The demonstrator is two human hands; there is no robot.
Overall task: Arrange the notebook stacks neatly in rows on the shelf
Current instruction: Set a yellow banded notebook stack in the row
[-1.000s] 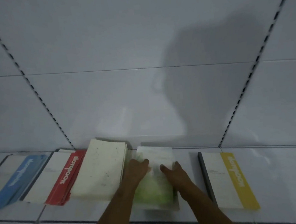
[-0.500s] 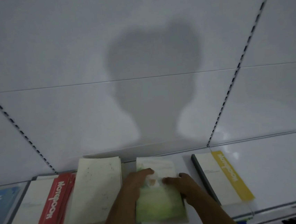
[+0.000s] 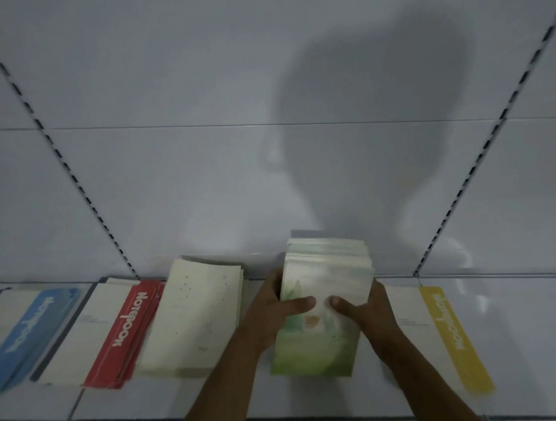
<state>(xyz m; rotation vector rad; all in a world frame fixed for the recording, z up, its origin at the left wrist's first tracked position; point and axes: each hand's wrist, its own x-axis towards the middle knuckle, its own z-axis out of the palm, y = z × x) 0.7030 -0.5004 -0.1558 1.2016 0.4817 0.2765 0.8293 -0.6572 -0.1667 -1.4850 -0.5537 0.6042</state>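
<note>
Here, the left hand (image 3: pixel 272 309) and right hand (image 3: pixel 364 307) both grip the green stack (image 3: pixel 316 308), fingers curled round its sides, thumbs on top, above the shelf (image 3: pixel 219 392).

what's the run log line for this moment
phase: squaring stack | left hand: grips green notebook stack | right hand: grips same stack | place: shelf, between cream stack and yellow notebook
</note>
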